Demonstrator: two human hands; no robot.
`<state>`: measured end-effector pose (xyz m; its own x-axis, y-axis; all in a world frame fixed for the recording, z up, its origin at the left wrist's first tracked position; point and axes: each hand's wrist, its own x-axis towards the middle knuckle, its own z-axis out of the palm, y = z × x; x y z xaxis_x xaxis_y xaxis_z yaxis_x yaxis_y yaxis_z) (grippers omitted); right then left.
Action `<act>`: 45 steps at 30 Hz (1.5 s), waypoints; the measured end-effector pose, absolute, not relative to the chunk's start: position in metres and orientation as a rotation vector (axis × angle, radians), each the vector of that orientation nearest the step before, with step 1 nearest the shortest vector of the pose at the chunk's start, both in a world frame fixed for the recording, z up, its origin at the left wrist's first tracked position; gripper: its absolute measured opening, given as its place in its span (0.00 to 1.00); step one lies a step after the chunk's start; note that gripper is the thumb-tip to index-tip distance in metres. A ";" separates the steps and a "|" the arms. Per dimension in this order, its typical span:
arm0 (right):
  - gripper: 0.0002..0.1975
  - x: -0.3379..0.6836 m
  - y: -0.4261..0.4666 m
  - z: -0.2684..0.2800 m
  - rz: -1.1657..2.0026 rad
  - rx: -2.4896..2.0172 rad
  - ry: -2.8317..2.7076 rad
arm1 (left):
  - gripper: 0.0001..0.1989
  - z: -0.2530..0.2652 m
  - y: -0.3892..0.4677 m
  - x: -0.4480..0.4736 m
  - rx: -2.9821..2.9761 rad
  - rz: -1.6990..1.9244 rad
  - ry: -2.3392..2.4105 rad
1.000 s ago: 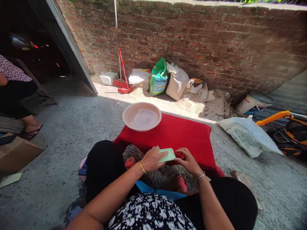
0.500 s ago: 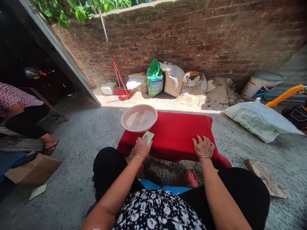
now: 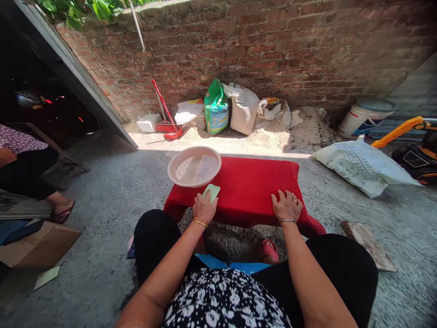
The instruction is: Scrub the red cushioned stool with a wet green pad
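In the head view, my left hand (image 3: 204, 209) is closed around the lower end of a flat, pale green phone (image 3: 212, 192), at the near left edge of a red cloth (image 3: 252, 184). The cloth covers a low table and hangs over its sides. My right hand (image 3: 287, 207) rests palm down on the cloth near the right edge, fingers spread, holding nothing. Just beyond the phone, a pale pink basin (image 3: 170, 171) stands on the table's far left corner, with what looks like shallow water in it.
Behind the table, several sacks (image 3: 243, 111) and a red broom (image 3: 167, 109) stand along a brick wall (image 3: 239, 50). A white sack (image 3: 363, 164) lies to the right, near a broken slab (image 3: 368, 246). A seated person (image 3: 27, 159) and a cardboard box (image 3: 51, 246) are at left.
The view has shifted slightly, so the surroundings sit a little further left. The phone is tilted a bit more upright in my left hand. My right hand stays on the cloth.
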<state>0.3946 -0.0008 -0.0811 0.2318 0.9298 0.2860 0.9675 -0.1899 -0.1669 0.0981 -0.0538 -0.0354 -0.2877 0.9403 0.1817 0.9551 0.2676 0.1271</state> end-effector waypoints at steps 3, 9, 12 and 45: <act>0.24 0.394 -0.001 -0.079 -0.153 -2.195 -1.759 | 0.27 -0.043 -0.056 0.123 -1.911 -0.303 -2.428; 0.24 0.395 -0.002 -0.077 -0.127 -2.178 -1.755 | 0.31 -0.063 -0.092 0.217 -2.556 -0.348 -1.886; 0.24 0.394 -0.002 -0.078 -0.127 -2.175 -1.752 | 0.30 -0.055 -0.088 0.204 -2.481 -0.395 -1.960; 0.23 0.396 0.002 -0.083 -0.182 -2.195 -1.744 | 0.29 -0.048 -0.080 0.237 -2.590 -0.304 -1.862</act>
